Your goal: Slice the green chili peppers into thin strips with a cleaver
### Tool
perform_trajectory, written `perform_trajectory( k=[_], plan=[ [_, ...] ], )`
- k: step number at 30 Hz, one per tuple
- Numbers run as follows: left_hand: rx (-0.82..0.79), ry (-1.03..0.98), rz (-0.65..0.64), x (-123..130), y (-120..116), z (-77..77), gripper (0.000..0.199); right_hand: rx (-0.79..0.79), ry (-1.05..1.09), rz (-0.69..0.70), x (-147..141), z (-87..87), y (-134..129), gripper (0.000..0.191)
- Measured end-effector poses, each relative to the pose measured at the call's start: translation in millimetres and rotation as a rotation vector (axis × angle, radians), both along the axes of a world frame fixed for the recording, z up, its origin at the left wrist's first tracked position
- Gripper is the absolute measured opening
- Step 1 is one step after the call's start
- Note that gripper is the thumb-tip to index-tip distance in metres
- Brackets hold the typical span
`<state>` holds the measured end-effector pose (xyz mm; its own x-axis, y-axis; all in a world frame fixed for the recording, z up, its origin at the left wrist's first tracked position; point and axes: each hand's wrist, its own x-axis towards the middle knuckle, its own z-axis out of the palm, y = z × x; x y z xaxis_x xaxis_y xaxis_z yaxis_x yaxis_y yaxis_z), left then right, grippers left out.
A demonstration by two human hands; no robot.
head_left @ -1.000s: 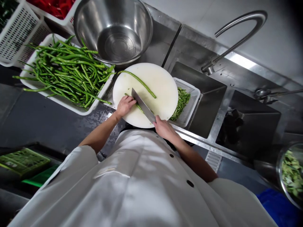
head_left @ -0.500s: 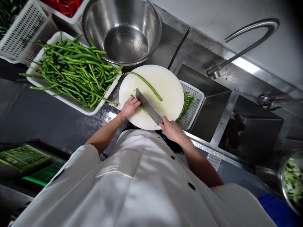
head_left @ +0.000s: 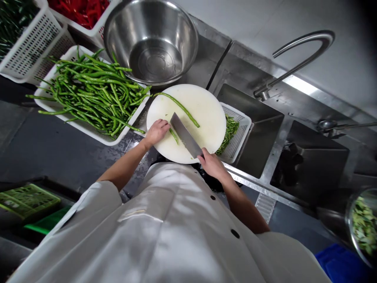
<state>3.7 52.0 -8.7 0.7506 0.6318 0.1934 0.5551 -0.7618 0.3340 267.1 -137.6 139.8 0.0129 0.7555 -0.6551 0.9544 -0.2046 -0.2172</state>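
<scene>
A round white cutting board lies in front of me. My right hand is closed around the handle of a cleaver, whose blade slants up and left over the board. My left hand rests at the board's left side, its fingers closed near a short piece of green bean; whether the fingertips hold anything is hidden. One long green bean lies across the upper part of the board, above the blade.
A white basket heaped with long beans stands at left, below a steel bowl. Cut pieces lie in a basket partly under the board's right side. Beyond are sinks and a curved faucet.
My left hand has moved left, away from the blade, and more of the short bean piece shows. The cleaver now lies slightly to the right of that piece.
</scene>
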Motion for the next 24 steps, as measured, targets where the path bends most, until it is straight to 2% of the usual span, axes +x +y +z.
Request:
perform_trajectory(
  k=[3, 6, 11, 17, 20, 22, 24],
  plan=[
    [-0.031, -0.012, -0.037, 9, -13, -1.1, 0.032, -0.061, -0.085, 0.057, -1, 24.8, -11, 0.035],
    [-0.048, -0.031, -0.046, 14, -20, -1.9, 0.034, -0.099, -0.074, 0.093, -9, 33.5, -9, 0.031],
    [-0.053, -0.034, -0.041, 12, -19, -3.2, 0.034, -0.063, -0.006, 0.035, -23, 16.0, 10, 0.040],
    [-0.063, -0.049, -0.020, 12, -19, -8.2, 0.032, -0.070, 0.010, 0.065, -18, 15.3, 13, 0.037],
    [-0.056, -0.063, -0.036, 12, -23, -10.9, 0.030, -0.025, 0.041, 0.018, -27, -0.8, 21, 0.041],
    [-0.053, -0.079, -0.051, 9, -23, -7.6, 0.029, 0.012, 0.053, -0.004, -30, -12.0, 24, 0.044],
    [-0.042, -0.133, -0.013, 5, -14, 2.1, 0.029, 0.032, 0.049, -0.014, -25, -15.0, 18, 0.046]
  ],
)
